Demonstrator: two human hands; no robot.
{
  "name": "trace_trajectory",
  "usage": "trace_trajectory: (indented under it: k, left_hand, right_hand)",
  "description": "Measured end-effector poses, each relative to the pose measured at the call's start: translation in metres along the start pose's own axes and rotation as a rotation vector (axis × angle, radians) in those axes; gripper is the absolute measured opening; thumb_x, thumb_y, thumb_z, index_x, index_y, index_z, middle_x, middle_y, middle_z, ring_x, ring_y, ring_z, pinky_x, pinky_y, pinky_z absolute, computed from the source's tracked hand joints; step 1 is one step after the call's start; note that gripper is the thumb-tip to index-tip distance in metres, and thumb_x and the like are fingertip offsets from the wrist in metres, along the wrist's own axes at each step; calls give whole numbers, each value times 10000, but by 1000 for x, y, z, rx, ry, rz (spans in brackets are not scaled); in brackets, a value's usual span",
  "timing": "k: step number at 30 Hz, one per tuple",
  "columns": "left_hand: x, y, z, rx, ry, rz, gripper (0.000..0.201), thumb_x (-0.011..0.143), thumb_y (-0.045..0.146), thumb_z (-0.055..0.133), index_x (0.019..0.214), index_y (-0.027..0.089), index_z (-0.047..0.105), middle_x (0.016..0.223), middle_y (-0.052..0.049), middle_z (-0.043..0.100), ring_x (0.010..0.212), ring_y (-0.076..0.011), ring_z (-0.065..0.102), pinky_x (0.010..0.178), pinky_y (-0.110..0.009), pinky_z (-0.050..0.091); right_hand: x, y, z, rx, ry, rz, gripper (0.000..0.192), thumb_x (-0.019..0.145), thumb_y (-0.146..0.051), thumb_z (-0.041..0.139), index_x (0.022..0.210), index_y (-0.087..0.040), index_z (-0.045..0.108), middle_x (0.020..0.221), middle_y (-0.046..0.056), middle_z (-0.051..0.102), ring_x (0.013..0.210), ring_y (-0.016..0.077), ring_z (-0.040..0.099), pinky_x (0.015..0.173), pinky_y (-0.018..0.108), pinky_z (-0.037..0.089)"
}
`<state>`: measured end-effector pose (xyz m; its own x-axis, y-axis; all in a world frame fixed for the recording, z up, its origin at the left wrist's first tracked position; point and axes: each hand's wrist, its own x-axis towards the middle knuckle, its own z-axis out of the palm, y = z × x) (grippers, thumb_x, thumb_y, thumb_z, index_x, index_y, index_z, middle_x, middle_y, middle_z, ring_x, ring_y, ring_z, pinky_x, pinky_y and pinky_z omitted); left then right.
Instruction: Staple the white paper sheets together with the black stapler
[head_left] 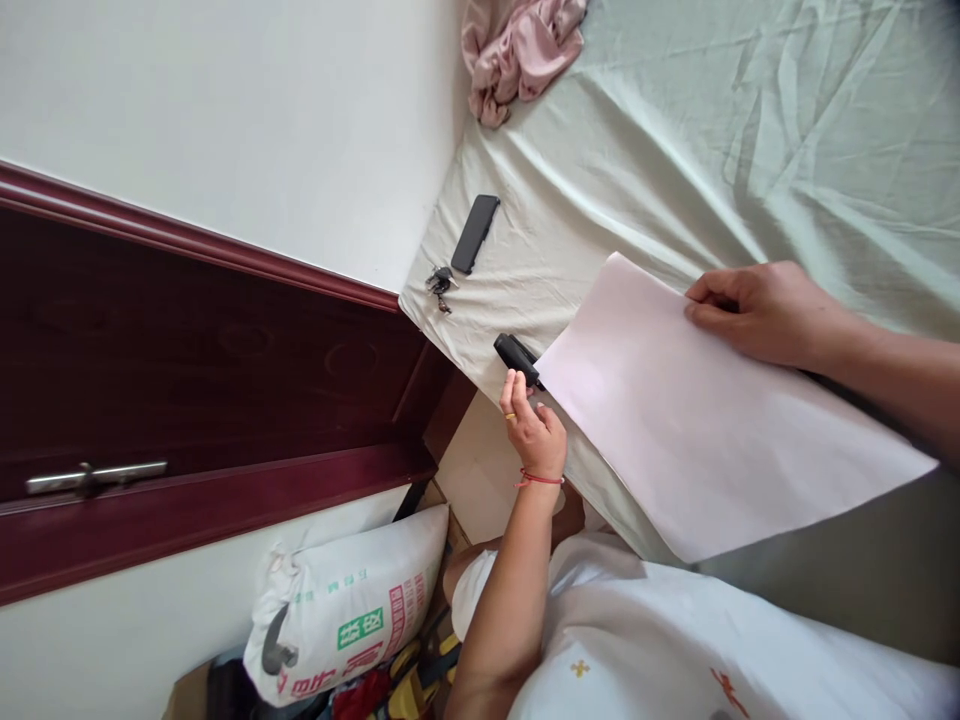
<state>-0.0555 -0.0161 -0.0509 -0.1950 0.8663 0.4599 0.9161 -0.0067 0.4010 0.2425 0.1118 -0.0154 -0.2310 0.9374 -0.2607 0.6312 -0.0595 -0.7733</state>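
My left hand [534, 430], with a ring and a red cord at the wrist, grips the near end of a black stapler [516, 358]. The stapler's side meets the left corner of a white paper sheet [705, 420]; whether the corner sits between its jaws I cannot tell. At the sheet's far edge, my right hand [772, 312] pinches the paper between thumb and fingers. The sheet is held slightly tilted above the bed and looks blank; any sheets beneath it are hidden.
On the pale green bed sheet [570, 220] lie a black phone [475, 234] and a bunch of keys [441, 285]. Pink satin cloth [521, 60] is bunched by the wall. A dark red door [210, 340] and a printed white sack [352, 600] are on the left.
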Motion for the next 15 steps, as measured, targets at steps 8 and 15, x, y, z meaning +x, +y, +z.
trace_trajectory:
  k: [8,15]
  left_hand:
    - [1,0,-4,-179,-1,-50,617,873,80,522,1477,177,446,1468,-215,512,1004,-195,689,973,-396,549]
    - [-9,10,-15,-395,117,-362,263,960,413,598,1094,192,647,1034,-61,679,910,-156,662,845,-280,534]
  right_hand:
    - [-1,11,1,339,206,-58,182,871,-393,641,881,-215,674,633,-32,577,544,92,460,552,273,372]
    - [-1,9,-7,695,104,26,247,823,-419,717,911,-198,652,718,-24,603,544,65,476,490,214,354]
